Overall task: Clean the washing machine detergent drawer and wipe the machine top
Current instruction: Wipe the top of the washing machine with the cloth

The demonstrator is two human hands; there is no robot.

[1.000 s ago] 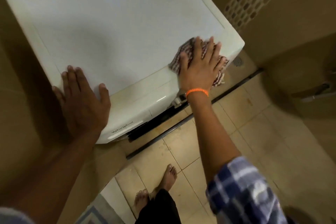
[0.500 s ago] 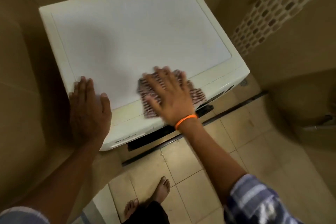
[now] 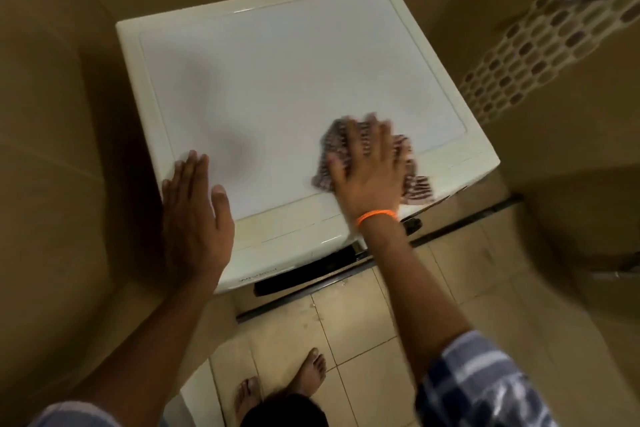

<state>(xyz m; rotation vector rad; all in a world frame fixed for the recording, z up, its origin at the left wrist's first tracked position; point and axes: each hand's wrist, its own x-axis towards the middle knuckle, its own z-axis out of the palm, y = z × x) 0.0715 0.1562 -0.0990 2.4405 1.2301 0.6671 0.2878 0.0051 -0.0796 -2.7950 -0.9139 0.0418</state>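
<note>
On machine top (image 3: 277, 80): right hand (image 3: 370, 170) flat, pressing cloth (image 3: 415, 184) near front-right edge
Left hand (image 3: 194, 215): flat, bracing front-left corner
Unwiped: rearward

One brand mark, barely legible

Grey lettering, seemingly "Whirlpool", runs along the front edge of the washing machine (image 3: 277, 263), at its near left corner; blur prevents a sure reading.

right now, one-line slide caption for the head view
Right hand presses a checked cloth flat on the washing machine top while the left hand braces its front corner.
</note>
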